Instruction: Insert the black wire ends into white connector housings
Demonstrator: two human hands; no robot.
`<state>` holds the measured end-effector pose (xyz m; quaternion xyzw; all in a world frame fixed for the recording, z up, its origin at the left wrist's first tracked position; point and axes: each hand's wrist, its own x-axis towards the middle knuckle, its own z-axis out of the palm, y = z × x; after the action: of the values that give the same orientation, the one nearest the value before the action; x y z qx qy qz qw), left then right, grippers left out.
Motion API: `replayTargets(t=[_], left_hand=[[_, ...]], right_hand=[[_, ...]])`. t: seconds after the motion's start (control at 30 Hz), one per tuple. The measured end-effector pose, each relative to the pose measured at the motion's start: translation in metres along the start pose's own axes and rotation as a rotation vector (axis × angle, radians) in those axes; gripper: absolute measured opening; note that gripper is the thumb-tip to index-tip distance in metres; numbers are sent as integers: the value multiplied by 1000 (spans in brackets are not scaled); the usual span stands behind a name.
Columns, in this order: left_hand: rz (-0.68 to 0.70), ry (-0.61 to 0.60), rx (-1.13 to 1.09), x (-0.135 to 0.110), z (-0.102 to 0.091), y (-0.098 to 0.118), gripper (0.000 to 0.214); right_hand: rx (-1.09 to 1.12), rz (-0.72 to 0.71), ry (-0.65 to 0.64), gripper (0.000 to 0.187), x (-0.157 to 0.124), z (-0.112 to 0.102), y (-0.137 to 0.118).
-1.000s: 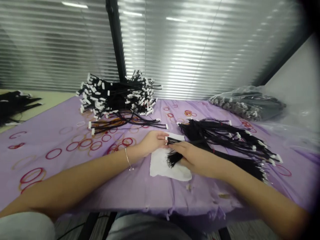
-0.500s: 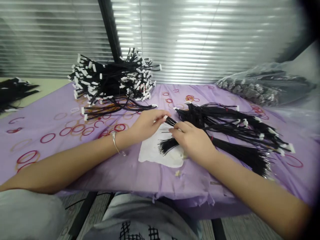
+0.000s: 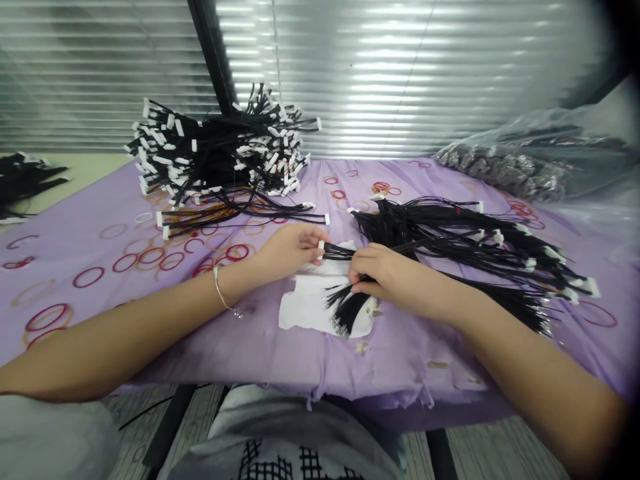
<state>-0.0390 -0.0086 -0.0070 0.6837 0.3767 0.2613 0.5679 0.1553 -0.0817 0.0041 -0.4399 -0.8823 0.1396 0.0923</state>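
Note:
Between the fingertips of my left hand (image 3: 293, 251) is the white connector (image 3: 321, 251) of a black wire harness (image 3: 337, 253). Its wires run right, toward my right hand (image 3: 383, 270). The right fingers are closed on black wires beside a bundle of loose black wires (image 3: 350, 308) with silvery crimped ends, but exactly which wires they pinch is hidden. Under the bundle lies a white sheet (image 3: 305, 303). Right behind the right hand is a heap of black harnesses (image 3: 440, 227) with white connectors.
A tall pile of black harnesses (image 3: 215, 153) stands at the back left, with a few separate harnesses (image 3: 235, 212) before it. Red and orange rubber bands (image 3: 150, 257) are scattered over the purple cloth (image 3: 240, 347). A clear plastic bag (image 3: 540, 163) of wires lies back right.
My left hand has moved slightly left and down with the connector. My right hand has lowered a little, and the loose wire bundle's tips have swung right and down. The view has shifted slightly.

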Motion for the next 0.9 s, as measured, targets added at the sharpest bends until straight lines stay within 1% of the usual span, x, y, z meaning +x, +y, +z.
replayTargets(t=[0.07,0.13,0.23,0.3,0.37,0.43,0.47,0.53,0.63,0.67,0.7,0.73,0.83,0.87,0.9], left_hand=[[39,-4,26,-2,-1,3,18],[136,9,125,-3,-1,10,19],[298,54,342,-2,0,29,20],[362,82,444,-1,4,45,21],[366,75,475,-1,8,57,21],[309,48,394,-1,12,59,21],[265,38,306,-1,15,55,20],[145,36,72,-4,19,41,18],[-111,36,-251,-12,23,13,16],[-150,25,-302,-14,23,5,16],[-141,19,-293,-15,22,-2,16],[-87,16,-215,-15,21,-7,18],[188,56,240,-6,11,-18,23],[257,68,346,0,7,-20,23],[297,63,383,6,4,-23,24]], right_hand=[[-7,-7,-8,6,0,-1,-2],[-26,-33,5,8,0,-1,-2],[-96,-69,67,11,0,0,1],[-147,-63,108,14,0,1,1],[-187,-38,145,19,-2,1,0],[-238,2,188,23,-3,1,-2],[-264,20,202,24,-3,2,-3],[-288,34,197,21,-3,5,-4],[-224,9,152,16,-1,9,-3],[-200,2,152,14,0,10,-2],[-182,-9,155,13,0,11,-1],[-172,-23,155,11,1,11,0],[-168,-66,141,11,1,8,2],[-165,-73,133,11,1,6,1],[-158,-75,123,11,1,5,1]])
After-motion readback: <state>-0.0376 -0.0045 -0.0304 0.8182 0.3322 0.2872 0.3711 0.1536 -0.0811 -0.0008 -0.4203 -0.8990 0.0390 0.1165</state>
